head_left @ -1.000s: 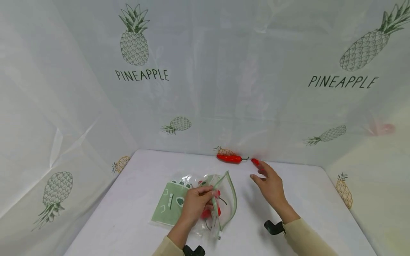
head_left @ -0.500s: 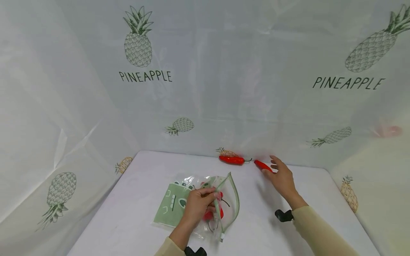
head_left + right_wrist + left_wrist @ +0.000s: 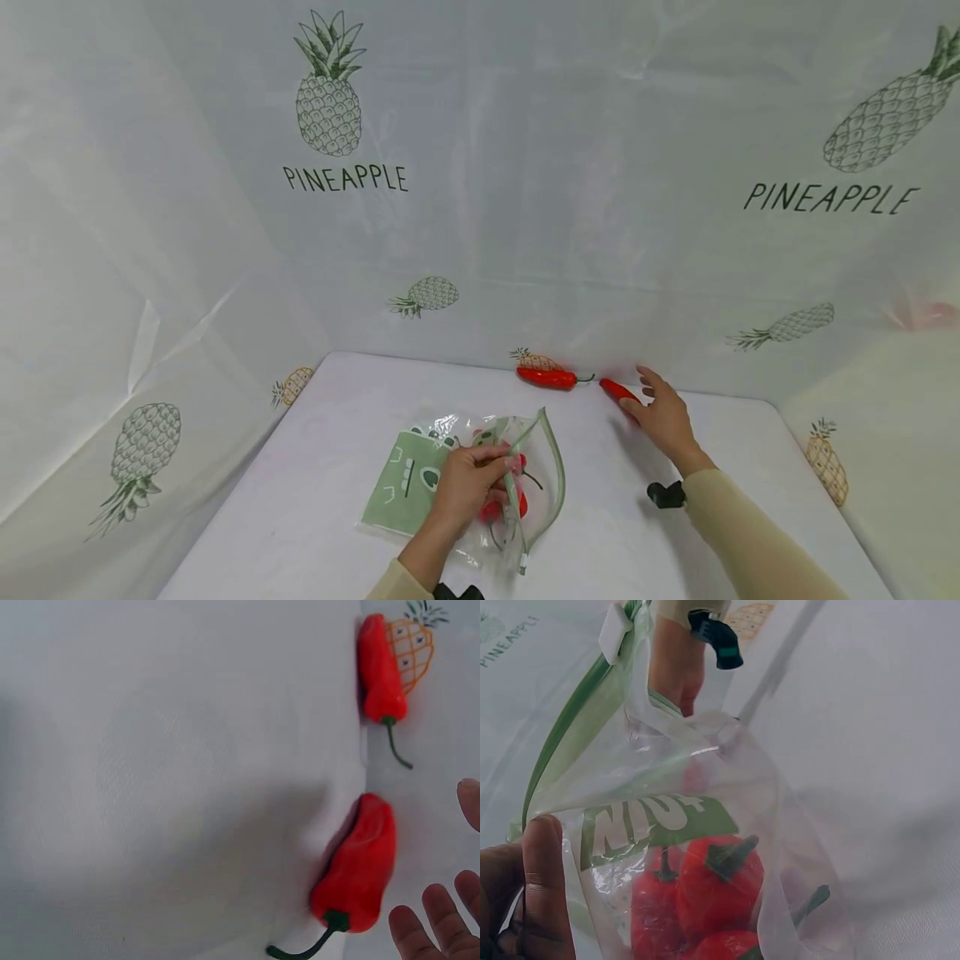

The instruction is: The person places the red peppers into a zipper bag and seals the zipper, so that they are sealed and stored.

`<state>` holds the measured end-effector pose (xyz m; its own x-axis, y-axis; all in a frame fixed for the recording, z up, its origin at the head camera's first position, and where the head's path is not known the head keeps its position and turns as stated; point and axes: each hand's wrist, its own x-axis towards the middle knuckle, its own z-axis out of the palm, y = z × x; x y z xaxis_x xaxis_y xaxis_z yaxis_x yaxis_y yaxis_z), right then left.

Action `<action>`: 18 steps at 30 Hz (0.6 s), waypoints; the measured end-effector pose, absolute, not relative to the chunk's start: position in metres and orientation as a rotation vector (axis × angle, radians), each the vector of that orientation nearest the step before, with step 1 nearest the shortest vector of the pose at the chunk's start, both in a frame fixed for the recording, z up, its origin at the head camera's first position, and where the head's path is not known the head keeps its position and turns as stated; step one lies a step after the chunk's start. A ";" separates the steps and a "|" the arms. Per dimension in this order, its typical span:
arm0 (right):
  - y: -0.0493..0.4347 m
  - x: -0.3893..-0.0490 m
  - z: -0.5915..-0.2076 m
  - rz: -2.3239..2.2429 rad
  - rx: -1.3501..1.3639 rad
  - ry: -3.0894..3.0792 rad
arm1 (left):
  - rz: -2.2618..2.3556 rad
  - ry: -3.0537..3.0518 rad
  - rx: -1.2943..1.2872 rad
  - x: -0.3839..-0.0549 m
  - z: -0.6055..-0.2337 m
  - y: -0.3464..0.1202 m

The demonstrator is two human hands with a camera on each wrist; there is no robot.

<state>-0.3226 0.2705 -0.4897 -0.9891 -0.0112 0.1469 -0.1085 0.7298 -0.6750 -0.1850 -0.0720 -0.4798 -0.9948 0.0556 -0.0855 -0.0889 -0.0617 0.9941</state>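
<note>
My left hand (image 3: 461,487) pinches the rim of a clear zip bag (image 3: 405,492) with green trim. The bag's mouth gapes to the right. Several red peppers (image 3: 720,892) with green stems show through the plastic in the left wrist view. At the table's back edge, my right hand (image 3: 666,421) is spread beside a red pepper (image 3: 358,870), partly covering it in the head view. In the right wrist view, its fingers (image 3: 450,919) stand apart from that pepper. Another red pepper (image 3: 547,378) lies farther left along the back edge.
A hanging sheet printed with pineapples (image 3: 328,117) rises behind the white table (image 3: 300,467) and along both sides. Both peppers at the back lie close against this sheet. A white zip slider (image 3: 615,634) sits on the bag's rim.
My right hand has moved rightward and slightly back from over the nearer pepper to its right side, leaving more of the pepper visible. My left hand keeps its pinch on the bag.
</note>
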 end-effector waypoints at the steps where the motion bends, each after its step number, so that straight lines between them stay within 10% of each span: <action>1: 0.271 -0.324 -0.492 1.111 0.082 -2.808 | 2.228 2.069 -0.034 -0.185 -0.480 -0.072; 18: 0.276 -0.354 -0.530 1.145 -0.047 -2.910 | 2.246 2.052 -0.015 -0.185 -0.484 -0.076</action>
